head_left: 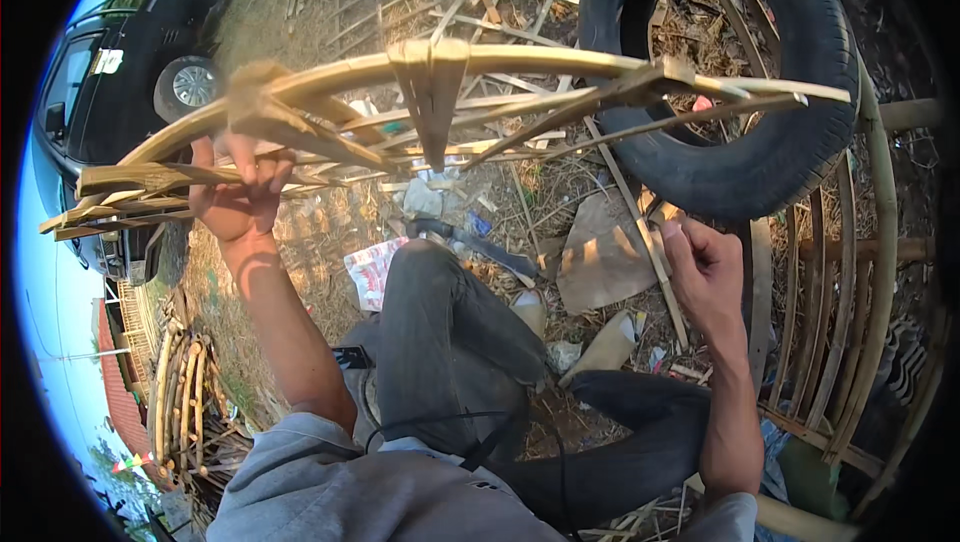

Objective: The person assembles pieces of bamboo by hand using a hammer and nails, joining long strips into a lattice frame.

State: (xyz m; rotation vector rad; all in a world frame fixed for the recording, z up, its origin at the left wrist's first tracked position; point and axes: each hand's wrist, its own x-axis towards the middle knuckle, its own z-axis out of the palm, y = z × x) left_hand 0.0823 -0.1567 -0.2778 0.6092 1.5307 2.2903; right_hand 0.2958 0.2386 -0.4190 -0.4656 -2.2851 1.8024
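My left hand [245,187] is raised at the left, its fingers closed on a strip of a bamboo frame [430,102]. The frame is held up in front of me, spanning from the left side to the tire. A long curved rail runs along its top, with wedge-shaped crosspieces and thin slats below; its left part is blurred. My right hand [705,272] is apart from the frame, above my right knee and just below the tire. Its fingers are curled in with the thumb on top; whatever they may hold is hidden.
A black tire [740,192] lies at the upper right, beside a bamboo rack [875,272]. A dark machete-like blade [485,250] and a flat brown piece [605,257] lie before my knees. Another slatted frame [385,2], a black vehicle [120,72] and piled bamboo poles [180,392] stand farther off.
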